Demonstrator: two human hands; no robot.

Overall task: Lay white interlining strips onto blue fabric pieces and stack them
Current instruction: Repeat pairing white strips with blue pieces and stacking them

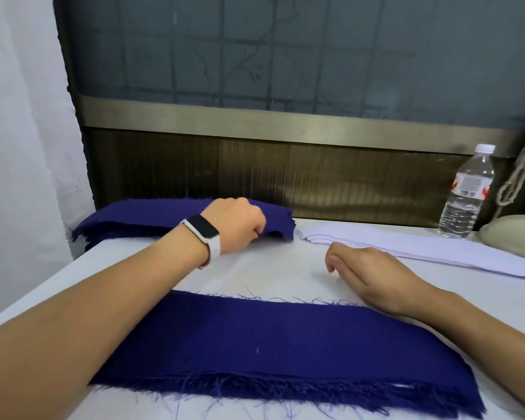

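Note:
A stack of blue fabric pieces [152,218] lies at the far left of the white table. My left hand [240,225], with a white watch on the wrist, pinches the front right edge of that stack's top piece. A pile of white interlining strips [412,247] lies at the far right. My right hand [367,274] hovers over the table's middle with loosely curled fingers, holding nothing, just short of the strips. Near me, a stack of frayed blue pieces [255,344] lies flat across the table's front, partly under both forearms.
A clear water bottle [467,195] stands at the far right by the wall. Beside it is a beige rounded object [512,234] with a cord hanging above. A dark panel and window back the table [279,268]; a white wall stands at left.

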